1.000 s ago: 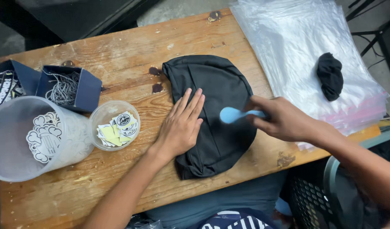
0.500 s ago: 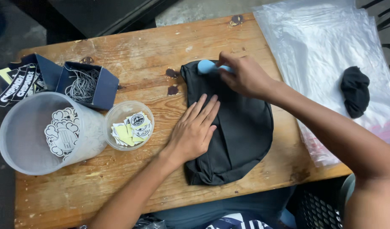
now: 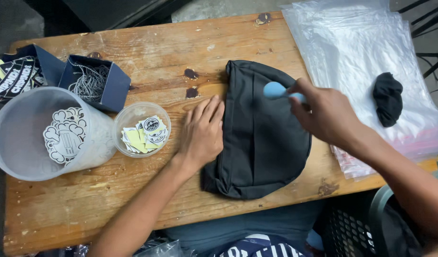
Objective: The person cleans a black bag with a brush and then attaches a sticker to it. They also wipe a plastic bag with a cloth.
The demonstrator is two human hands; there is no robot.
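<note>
Closed around a light blue tool (image 3: pixel 276 90), my right hand (image 3: pixel 326 115) holds it over the black garment (image 3: pixel 261 128) mid-table, while my left hand (image 3: pixel 202 132) lies flat, fingers spread, on its left edge.

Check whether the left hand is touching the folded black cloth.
Touching. The head view shows the left hand lying flat on the table, its fingers and palm edge against the left edge of the black cloth, with no gap visible.
</note>
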